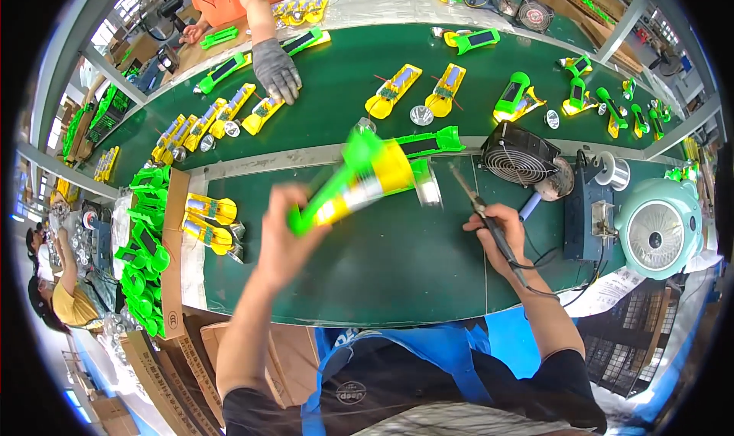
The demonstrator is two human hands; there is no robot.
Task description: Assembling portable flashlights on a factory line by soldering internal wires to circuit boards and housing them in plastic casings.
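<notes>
My left hand (281,241) is closed round a flashlight housing (363,185) in bright green and yellow, held tilted above the bench and smeared by motion. A shiny reflector (428,188) shows at its right end; whether it is attached I cannot tell. Behind it, a green shell with a dark panel (430,142) lies near the bench's far edge. My right hand (501,237) grips a soldering iron (493,223), its tip pointing up and left, apart from the housing. Its cable hangs to the right.
A green conveyor (344,61) carries several flashlight parts; a co-worker's gloved hand (277,73) touches one. At right stand a black fan (520,161), a blue soldering unit (587,222), a solder spool (613,170) and a mint fan (655,233). Left are yellow halves (208,233) and a carton (176,260) of green shells.
</notes>
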